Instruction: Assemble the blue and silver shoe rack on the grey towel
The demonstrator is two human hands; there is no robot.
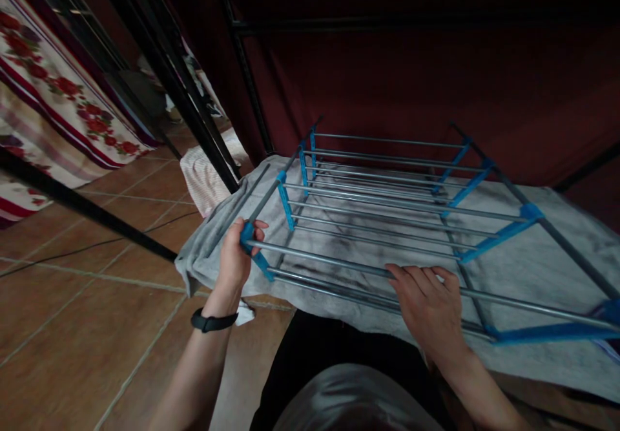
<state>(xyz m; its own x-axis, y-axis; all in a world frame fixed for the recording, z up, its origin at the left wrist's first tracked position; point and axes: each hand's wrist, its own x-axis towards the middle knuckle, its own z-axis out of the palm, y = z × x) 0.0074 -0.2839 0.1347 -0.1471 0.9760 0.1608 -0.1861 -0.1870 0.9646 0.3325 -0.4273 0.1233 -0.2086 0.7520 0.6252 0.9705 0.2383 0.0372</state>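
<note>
A metal rack [416, 208] with grey bars and blue plastic brackets lies across a grey blanket [368, 218] in front of me. My left hand [237, 250], with a black band on the wrist, is closed around the blue corner connector [247, 237] at the rack's near left. Further right, my right hand [429, 295] wraps over the near long bar [320, 258], fingers curled round it. The rack's near right corner bracket [557, 331] reaches toward the right edge of the view.
Black metal posts [165, 75] rise at the left, and a dark slanting bar [87, 205] crosses above the tiled floor [97, 302]. A dark red wall [436, 82] stands behind the rack. Flowered fabric [62, 88] hangs at far left. A thin cable [97, 243] runs along the floor.
</note>
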